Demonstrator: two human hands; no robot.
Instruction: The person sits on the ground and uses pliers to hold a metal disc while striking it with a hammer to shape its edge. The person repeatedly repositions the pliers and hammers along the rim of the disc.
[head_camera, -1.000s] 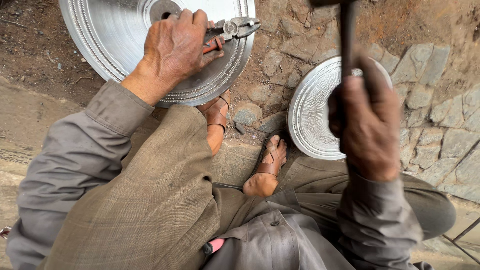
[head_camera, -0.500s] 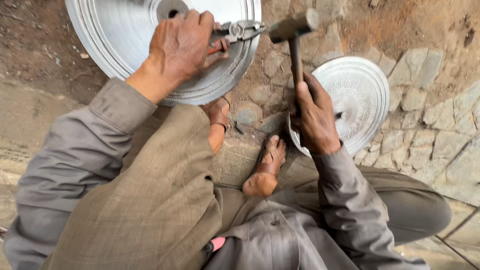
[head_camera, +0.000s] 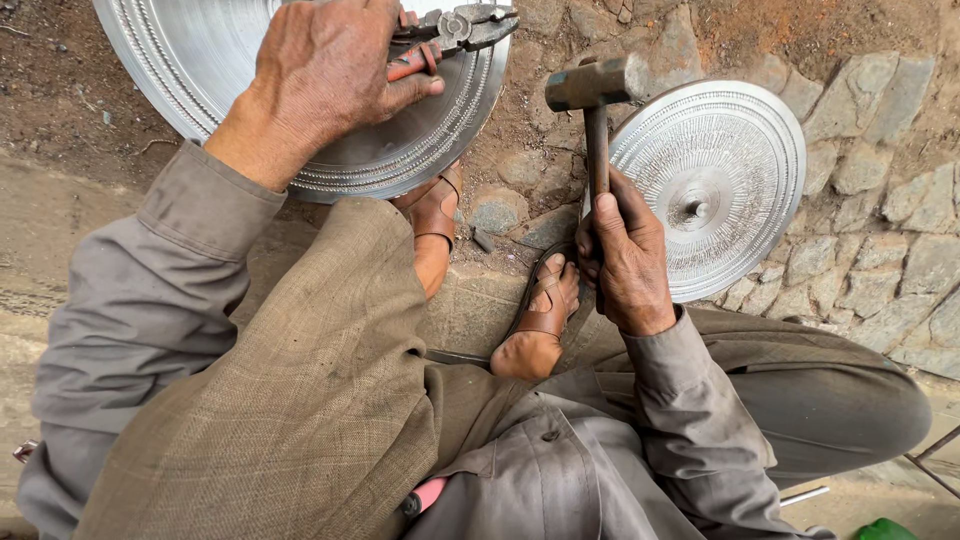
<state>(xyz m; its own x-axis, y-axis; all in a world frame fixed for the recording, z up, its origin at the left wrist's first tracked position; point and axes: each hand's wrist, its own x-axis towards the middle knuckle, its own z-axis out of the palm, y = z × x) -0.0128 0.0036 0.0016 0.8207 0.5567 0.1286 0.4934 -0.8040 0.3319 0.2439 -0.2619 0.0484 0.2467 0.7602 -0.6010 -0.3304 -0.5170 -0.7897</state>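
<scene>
Both fists shut: L hand (head_camera: 325, 75) w/ pliers (head_camera: 455, 30), R hand (head_camera: 625, 255) w/ hammer (head_camera: 595, 90)

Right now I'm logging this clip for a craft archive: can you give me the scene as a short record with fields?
setting: stone and dirt ground, person seated
left hand: grips pliers over the large plate
right hand: holds hammer upright, head up
small plate: patterned, round, beside the right hand
feet: in brown sandals between the plates
</scene>
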